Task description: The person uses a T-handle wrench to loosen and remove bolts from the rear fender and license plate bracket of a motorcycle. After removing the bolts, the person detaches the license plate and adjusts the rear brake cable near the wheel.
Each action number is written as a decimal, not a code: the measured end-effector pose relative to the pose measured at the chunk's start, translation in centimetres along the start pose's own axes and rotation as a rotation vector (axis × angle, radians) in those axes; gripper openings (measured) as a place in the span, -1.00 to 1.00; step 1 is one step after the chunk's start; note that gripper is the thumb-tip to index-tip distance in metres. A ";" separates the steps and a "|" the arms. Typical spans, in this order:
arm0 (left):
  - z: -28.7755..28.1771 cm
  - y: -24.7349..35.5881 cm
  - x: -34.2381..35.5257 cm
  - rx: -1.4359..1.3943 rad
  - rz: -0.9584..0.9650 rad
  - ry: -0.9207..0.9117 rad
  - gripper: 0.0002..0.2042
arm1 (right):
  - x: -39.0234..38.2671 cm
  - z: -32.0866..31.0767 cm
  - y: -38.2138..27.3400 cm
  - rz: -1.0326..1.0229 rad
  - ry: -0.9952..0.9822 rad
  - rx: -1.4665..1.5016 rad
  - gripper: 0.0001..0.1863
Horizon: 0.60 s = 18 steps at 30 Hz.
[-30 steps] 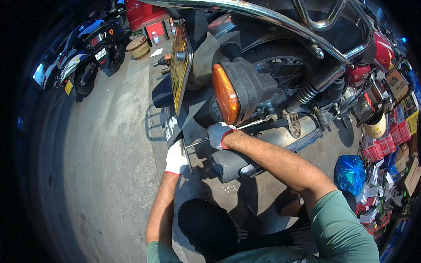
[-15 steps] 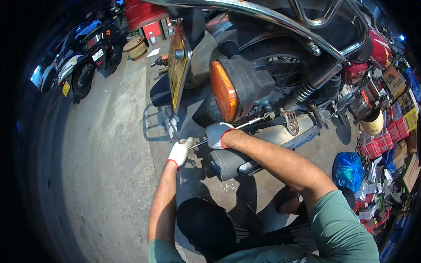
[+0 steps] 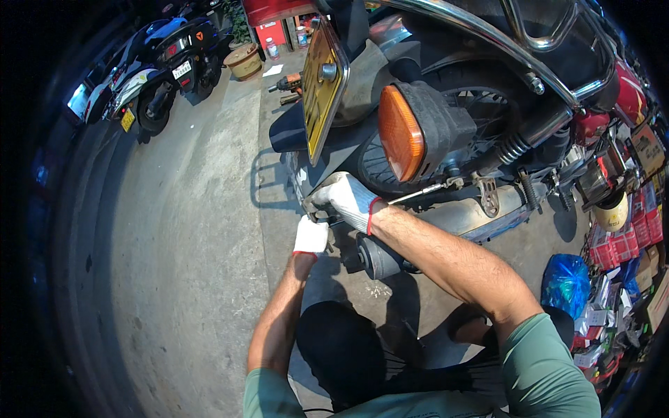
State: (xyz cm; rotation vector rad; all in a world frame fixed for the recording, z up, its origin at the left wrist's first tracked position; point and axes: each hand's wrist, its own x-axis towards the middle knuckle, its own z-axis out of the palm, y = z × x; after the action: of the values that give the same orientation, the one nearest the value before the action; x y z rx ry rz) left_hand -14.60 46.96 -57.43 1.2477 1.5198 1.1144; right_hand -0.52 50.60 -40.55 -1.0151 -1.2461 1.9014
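Note:
My left hand (image 3: 311, 237), in a white glove with a red cuff, is closed at the end of a thin metal rod, mostly hidden now. My right hand (image 3: 348, 200), in a matching glove with grimy fingers, curls against the left fingertips; what it pinches is hidden. Both are behind the motorcycle's rear wheel (image 3: 373, 164), below the yellow number plate (image 3: 325, 94). A shiny threaded rod (image 3: 418, 193) runs forward from beside my right wrist. Under that forearm lies the exhaust silencer (image 3: 376, 258). The orange turn signal (image 3: 401, 132) juts out above.
At the right, a blue plastic bag (image 3: 566, 284) stands beside piled red boxes (image 3: 617, 244) and small parts. Parked scooters (image 3: 167, 76), a plant pot (image 3: 243, 63) and an orange-and-black power tool (image 3: 287, 83) are at the far left. A chrome rail (image 3: 481, 38) arches overhead.
My right hand has moved left along the rod and up to my left hand, its fingers now meeting the left ones. The view has shifted, so the motorcycle sits farther right.

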 end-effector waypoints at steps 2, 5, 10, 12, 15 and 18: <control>0.1 0.3 -0.2 0.029 -0.003 0.022 -0.86 | 0.1 -0.7 -0.3 0.004 -0.050 -0.139 -0.83; 0.5 0.7 -0.6 0.110 0.016 0.091 -0.87 | -0.2 -0.8 -0.6 -0.004 -0.055 -0.249 -0.79; 0.7 0.7 -0.9 0.263 0.285 0.255 -0.85 | 0.6 -0.8 0.3 -0.088 -0.012 -0.440 -0.75; 0.9 1.4 -0.9 0.204 0.282 0.304 -0.82 | 1.0 -1.1 0.1 -0.161 0.002 -0.672 -0.72; 0.4 0.6 -0.9 0.255 0.299 0.338 -0.82 | 0.2 0.2 -1.1 -0.115 0.079 -0.723 -0.68; 1.1 2.2 -0.9 0.238 0.327 0.302 -0.86 | 0.8 -0.1 0.4 -0.124 0.188 -0.527 -0.73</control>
State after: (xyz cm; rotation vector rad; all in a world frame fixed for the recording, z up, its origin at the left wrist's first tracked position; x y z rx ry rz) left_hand -12.94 46.39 -55.54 1.5886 1.7540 1.4152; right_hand -0.81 51.15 -41.16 -1.3084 -1.6944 1.3711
